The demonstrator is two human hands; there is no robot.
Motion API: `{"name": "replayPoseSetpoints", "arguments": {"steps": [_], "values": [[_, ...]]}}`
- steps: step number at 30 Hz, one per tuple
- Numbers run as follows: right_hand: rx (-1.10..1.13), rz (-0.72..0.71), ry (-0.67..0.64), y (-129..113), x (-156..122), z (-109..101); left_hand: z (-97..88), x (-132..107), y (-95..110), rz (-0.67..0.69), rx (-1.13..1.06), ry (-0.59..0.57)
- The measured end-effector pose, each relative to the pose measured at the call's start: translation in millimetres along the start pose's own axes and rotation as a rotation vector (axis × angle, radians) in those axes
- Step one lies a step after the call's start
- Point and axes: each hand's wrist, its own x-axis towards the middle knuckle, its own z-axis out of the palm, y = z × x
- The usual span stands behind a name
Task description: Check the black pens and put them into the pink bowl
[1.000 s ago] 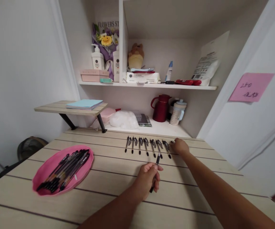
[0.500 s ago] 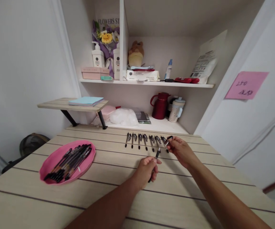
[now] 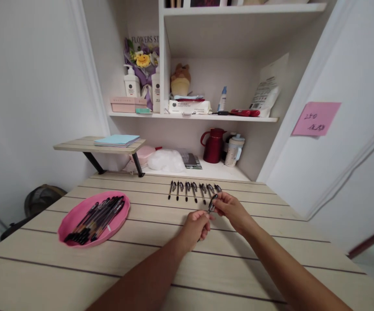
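My left hand (image 3: 195, 230) is closed around the barrel of a black pen (image 3: 208, 212), most of which the fingers cover. In my right hand (image 3: 234, 211), thumb and fingertips pinch a dark pen cap (image 3: 212, 202), held right at the pen's tip end. Whether the cap is seated on the pen cannot be made out. Just beyond the hands lies a row of several uncapped pens (image 3: 187, 192), each with its cap beside it. To the left, a pink tray (image 3: 127, 206) holds a pile of black pens (image 3: 98, 218).
Behind the wooden tabletop (image 3: 161, 268), a white shelf unit holds a red jug (image 3: 213, 147), a pale cup (image 3: 234, 151) and a white plastic bag (image 3: 166, 160). A small raised stand (image 3: 77, 144) carries blue paper (image 3: 117, 140). A pink note (image 3: 316, 119) is stuck at right.
My right hand has brought the cap left and down from the row to the tip of the pen in my left hand. The camera view has tilted up and shifted slightly.
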Motion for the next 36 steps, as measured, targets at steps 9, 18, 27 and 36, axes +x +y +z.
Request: {"name": "replayPoseSetpoints", "arguments": {"steps": [9, 18, 27, 36], "values": [[0.013, 0.008, -0.026, 8, -9, 3, -0.8, 1, -2, -0.039, 0.002, 0.017], [0.035, 0.031, 0.008, 17, -13, 6, 1.2, 0, -1, -0.041, 0.059, 0.024], [0.058, 0.015, -0.009, 28, -11, -5, 1.4, 2, -2, -0.046, 0.083, 0.009], [-0.033, -0.018, 0.316, 61, -5, -28, 4.8, -3, 19, 0.067, 0.284, 0.169]]}}
